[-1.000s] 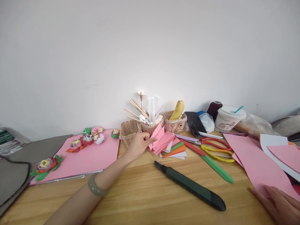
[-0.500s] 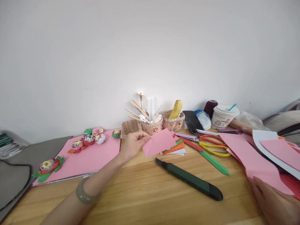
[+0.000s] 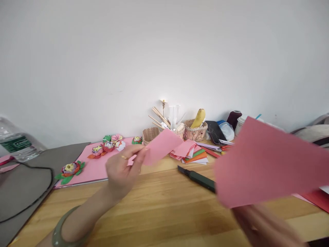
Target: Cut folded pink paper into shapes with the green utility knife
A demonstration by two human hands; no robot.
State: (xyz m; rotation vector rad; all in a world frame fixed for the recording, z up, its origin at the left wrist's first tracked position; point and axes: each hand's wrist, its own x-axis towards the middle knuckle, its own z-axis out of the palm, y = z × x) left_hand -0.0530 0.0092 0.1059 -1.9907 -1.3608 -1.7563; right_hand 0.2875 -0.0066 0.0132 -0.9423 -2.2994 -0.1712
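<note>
A small pink paper piece (image 3: 163,146) is pinched between the thumb and fingers of my left hand (image 3: 125,168), raised over the table. My right hand (image 3: 264,223) grips a larger pink paper sheet (image 3: 267,168) from below; the sheet hides most of those fingers. Between the hands, a dark green utility knife (image 3: 199,178) lies on the wood, its handle end covered by the larger sheet. Beyond the knife rests a loose stack of cut paper pieces (image 3: 186,149) in pink, green, orange and white.
Several folded paper flowers (image 3: 70,168) sit on a pink sheet (image 3: 95,168) at left. Small baskets (image 3: 195,132) stand along the wall, one holding a banana (image 3: 199,117). A plastic bottle (image 3: 17,144) lies far left, and a phone (image 3: 216,132) lies behind the stack.
My right hand has lifted the larger pink sheet off the papers at right and moved it toward the middle. My left hand has drawn back from the stack, still holding the small piece.
</note>
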